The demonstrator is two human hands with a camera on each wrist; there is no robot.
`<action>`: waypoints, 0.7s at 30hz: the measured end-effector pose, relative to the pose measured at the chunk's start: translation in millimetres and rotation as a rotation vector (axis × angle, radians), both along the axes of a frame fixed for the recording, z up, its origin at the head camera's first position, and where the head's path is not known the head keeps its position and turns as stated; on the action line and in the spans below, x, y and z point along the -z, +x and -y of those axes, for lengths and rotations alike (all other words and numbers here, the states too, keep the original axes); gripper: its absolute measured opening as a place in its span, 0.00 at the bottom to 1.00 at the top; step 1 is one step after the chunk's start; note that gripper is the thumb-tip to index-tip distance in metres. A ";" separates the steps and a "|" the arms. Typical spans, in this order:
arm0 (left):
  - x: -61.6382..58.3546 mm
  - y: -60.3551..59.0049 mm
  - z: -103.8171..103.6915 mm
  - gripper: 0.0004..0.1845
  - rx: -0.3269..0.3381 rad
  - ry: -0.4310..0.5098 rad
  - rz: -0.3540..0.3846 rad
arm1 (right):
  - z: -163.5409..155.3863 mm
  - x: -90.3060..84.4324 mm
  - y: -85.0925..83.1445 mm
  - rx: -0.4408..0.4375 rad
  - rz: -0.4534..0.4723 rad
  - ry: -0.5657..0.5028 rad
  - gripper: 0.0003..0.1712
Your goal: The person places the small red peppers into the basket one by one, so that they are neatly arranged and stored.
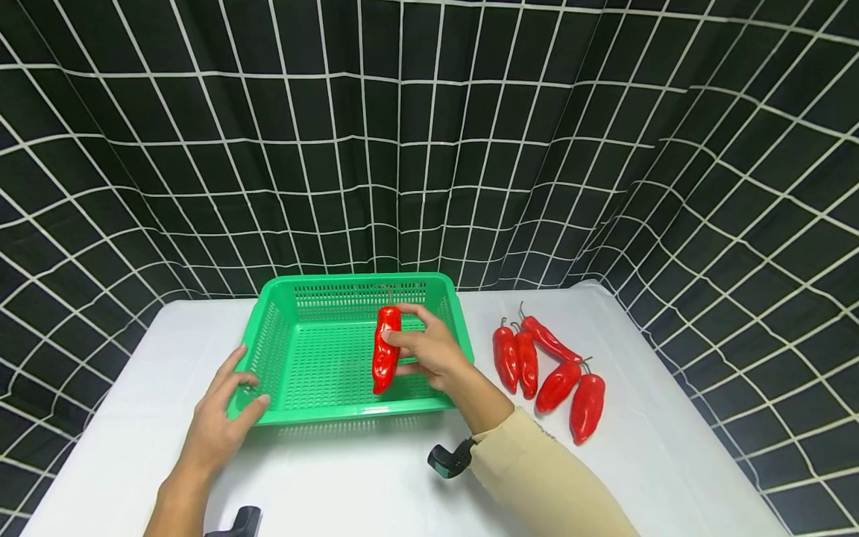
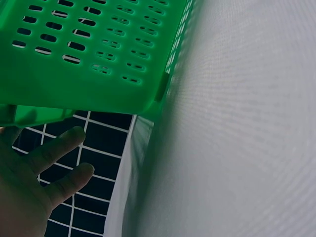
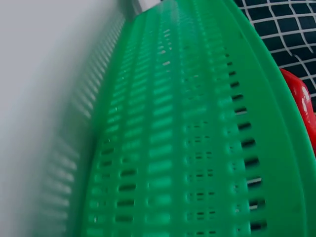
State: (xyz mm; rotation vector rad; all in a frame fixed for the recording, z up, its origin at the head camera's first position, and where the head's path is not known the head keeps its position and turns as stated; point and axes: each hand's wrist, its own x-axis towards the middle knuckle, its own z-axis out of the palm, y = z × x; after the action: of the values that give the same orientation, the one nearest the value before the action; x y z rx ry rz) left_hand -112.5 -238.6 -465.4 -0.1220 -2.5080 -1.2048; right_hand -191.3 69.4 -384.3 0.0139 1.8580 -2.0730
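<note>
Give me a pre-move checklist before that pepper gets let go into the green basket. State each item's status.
1. Right hand has a firm grip on the red pepper: ok, fingers curl round it.
2. Pepper is over the green basket, inside its rim: ok.
3. Left hand steadies the basket at its near left corner: ok, fingers rest on the rim.
4. Basket floor beneath the pepper is free: ok, nothing else shows inside.
5. Pepper touching the basket floor: cannot tell.
6. Remaining five red peppers lie clear of the basket on the white table: ok.

no readable text, labels, brands or numbers anywhere
</note>
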 end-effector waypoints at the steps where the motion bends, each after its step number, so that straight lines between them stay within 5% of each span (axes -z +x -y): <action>1: 0.0 -0.3 -0.4 0.11 0.002 0.002 0.003 | 2.7 0.5 -0.5 -0.001 0.003 0.005 0.31; 21: -0.3 -0.6 -0.9 0.10 -0.011 -0.007 -0.004 | 66.3 10.5 -5.0 -0.051 0.049 0.067 0.29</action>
State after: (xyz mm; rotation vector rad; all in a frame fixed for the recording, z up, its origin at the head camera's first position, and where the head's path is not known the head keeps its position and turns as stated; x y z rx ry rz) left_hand -113.1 -237.7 -465.1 -0.1116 -2.5064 -1.1909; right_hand -196.3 3.2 -394.7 0.0325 1.8778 -1.9589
